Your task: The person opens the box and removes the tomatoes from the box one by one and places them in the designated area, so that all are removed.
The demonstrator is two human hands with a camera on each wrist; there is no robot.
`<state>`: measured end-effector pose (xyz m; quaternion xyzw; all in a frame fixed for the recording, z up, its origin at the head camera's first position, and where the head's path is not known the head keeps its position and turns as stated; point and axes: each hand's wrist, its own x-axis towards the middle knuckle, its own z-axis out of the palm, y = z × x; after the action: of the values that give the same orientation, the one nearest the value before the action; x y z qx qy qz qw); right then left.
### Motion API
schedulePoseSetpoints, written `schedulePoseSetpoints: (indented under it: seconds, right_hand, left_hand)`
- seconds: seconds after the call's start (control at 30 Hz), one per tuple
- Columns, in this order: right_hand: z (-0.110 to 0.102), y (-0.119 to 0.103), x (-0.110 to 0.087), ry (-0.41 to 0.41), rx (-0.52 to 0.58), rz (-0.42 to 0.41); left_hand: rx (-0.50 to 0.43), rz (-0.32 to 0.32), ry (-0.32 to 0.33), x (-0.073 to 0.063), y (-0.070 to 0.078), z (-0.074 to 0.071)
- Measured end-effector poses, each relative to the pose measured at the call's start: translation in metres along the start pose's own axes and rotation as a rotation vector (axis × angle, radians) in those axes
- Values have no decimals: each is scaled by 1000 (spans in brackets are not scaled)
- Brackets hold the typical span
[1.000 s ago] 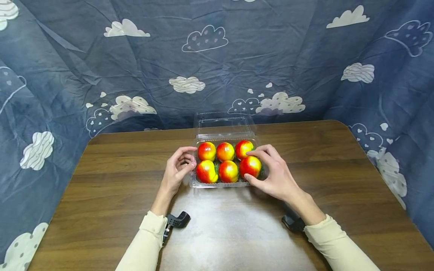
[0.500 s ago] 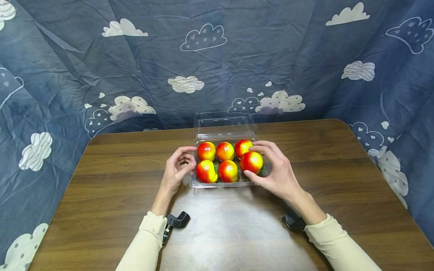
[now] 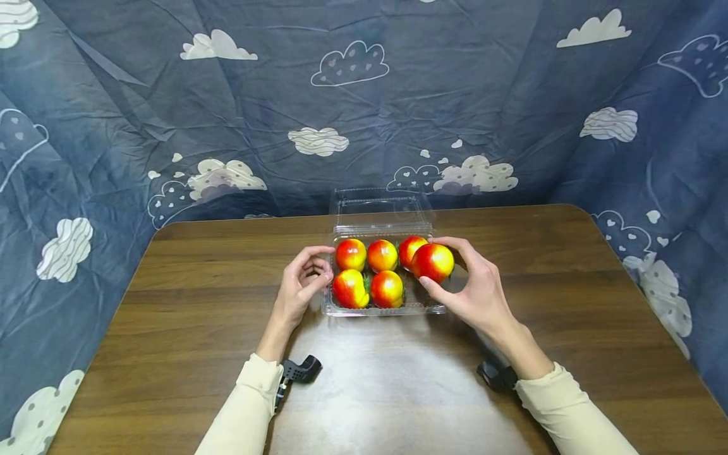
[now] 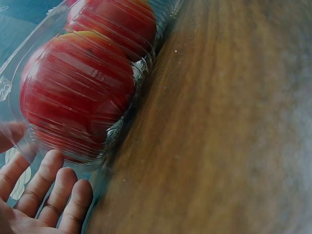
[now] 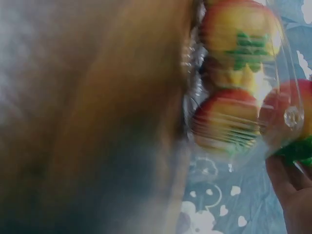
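A clear plastic clamshell container [image 3: 352, 312] lies on the table with its lid [image 3: 381, 212] tipped back. Inside sit several red and yellow peaches, such as the front left peach [image 3: 349, 289] and the front middle peach [image 3: 387, 289]. My right hand [image 3: 474, 284] grips another peach [image 3: 433, 263] between thumb and fingers, raised over the container's right side and partly covering the back right peach [image 3: 411, 250]. Green leaves [image 5: 298, 150] show on the gripped peach in the right wrist view. My left hand [image 3: 301, 284] holds the container's left edge with thumb and index finger, its other fingers loosely curled.
The brown wooden table [image 3: 199, 303] reaches out on both sides of the container. A dark blue cloth [image 3: 273, 101] printed with clouds hangs behind the table, close to the open lid. Black wrist devices [image 3: 304, 370] sit at both cuffs.
My right hand has lifted the front right peach from its place and moved it up, away and slightly right. The left hand and the container stay put.
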<state>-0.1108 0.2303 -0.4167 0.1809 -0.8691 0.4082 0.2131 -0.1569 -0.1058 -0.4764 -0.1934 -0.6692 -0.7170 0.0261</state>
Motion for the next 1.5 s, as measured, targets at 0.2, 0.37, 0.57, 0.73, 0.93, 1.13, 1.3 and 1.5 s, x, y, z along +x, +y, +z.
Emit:
schedulePoseSetpoints:
  seconds: [0.2, 0.37, 0.57, 0.73, 0.93, 1.13, 1.3, 1.5]
  right_hand:
    - [-5, 4, 6, 43, -25, 27]
    - [-8, 7, 9, 68, -51, 61]
    - [-11, 10, 14, 121, -81, 113]
    - [-12, 17, 18, 179, -107, 88]
    - [-13, 25, 20, 254, -148, 71]
    - [-15, 34, 18, 249, -189, 100]
    - [-15, 43, 15, 209, -224, 149]
    - [-17, 47, 14, 141, -249, 223]
  left_hand:
    - [-2, -4, 2, 0, 1, 0]
    - [5, -8, 2, -1, 1, 0]
    - [3, -7, 7, -1, 2, 1]
    - [4, -4, 4, 0, 2, 0]
    - [1, -2, 0, -1, 1, 0]
    - [7, -5, 1, -1, 0, 0]
    - [-7, -5, -2, -1, 0, 0]
    - [-14, -19, 6, -1, 1, 0]
